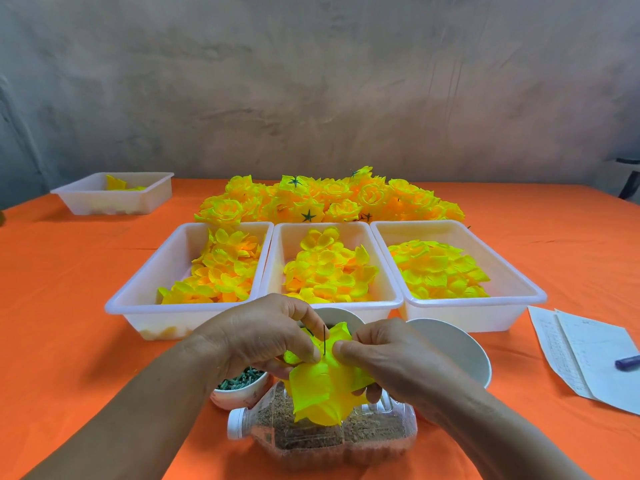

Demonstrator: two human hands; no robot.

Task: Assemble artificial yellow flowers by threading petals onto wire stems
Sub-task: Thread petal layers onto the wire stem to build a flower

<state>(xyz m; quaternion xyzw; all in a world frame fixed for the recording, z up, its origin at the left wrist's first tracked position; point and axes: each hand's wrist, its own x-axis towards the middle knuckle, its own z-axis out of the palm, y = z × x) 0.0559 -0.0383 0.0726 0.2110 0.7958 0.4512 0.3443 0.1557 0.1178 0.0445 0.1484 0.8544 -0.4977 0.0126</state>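
A mottled grey plaster wall [311,81] is rising behind the table [571,220], whose orange tablecloth [69,306] is lying slightly creased and catching soft, even light.

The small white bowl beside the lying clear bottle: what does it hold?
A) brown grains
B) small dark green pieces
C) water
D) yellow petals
B: the small white bowl holds a heap of small dark green pieces; the brown grains are in the clear bottle lying next to it.
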